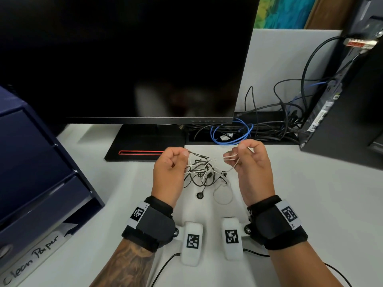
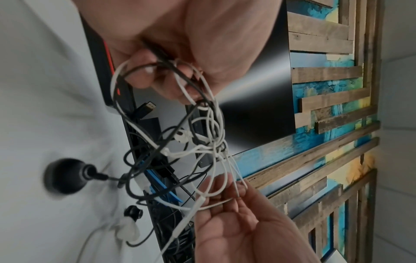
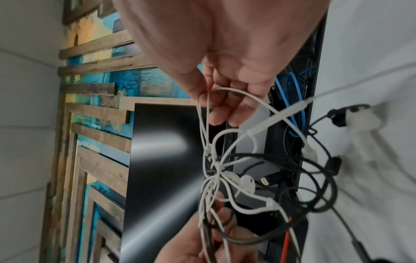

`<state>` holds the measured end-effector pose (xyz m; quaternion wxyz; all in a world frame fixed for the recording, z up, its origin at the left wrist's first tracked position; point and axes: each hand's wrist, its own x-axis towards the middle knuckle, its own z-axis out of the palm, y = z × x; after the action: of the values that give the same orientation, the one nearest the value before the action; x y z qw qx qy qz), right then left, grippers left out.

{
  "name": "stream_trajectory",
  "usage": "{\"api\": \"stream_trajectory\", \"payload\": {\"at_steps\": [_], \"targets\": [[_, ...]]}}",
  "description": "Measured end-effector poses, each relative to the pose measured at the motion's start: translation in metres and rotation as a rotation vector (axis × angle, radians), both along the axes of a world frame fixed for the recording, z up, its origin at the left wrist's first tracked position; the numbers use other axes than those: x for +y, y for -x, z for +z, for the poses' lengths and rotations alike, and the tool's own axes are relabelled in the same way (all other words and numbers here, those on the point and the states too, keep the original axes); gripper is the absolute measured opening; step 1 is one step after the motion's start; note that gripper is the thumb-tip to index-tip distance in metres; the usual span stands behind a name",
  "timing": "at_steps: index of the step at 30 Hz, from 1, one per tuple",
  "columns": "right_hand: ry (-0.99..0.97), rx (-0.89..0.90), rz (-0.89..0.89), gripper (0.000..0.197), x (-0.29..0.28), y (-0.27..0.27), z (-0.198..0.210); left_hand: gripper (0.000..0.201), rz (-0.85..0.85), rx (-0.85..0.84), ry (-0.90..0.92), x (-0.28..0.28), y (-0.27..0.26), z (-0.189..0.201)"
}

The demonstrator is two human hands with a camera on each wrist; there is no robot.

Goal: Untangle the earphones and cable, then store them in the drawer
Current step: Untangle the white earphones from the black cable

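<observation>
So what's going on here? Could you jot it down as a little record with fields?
activity: a person untangling earphones and a cable over a white desk
left hand: pinches black and white strands of the tangle
right hand: pinches white strands, pulled to the right
tangle: still knotted, partly lifted
black round end: resting on the desk
drawer unit: blue, at the left
behind: dark monitor
</observation>
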<state>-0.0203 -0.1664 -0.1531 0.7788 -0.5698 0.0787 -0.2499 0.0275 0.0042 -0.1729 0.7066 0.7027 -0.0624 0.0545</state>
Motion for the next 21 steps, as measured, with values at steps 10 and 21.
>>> {"api": "stream_trajectory", "payload": {"at_steps": [10, 21], "targets": [[0.178, 0.042, 0.08, 0.01, 0.0033, 0.0052, 0.0031, 0.009, -0.034, 0.023, -0.024, 0.0017, 0.0021, 0.0032], [0.23, 0.073, 0.031, 0.012, 0.0002, 0.0051, -0.0008, 0.013, -0.184, 0.111, 0.113, -0.001, 0.0074, 0.0083]]}}
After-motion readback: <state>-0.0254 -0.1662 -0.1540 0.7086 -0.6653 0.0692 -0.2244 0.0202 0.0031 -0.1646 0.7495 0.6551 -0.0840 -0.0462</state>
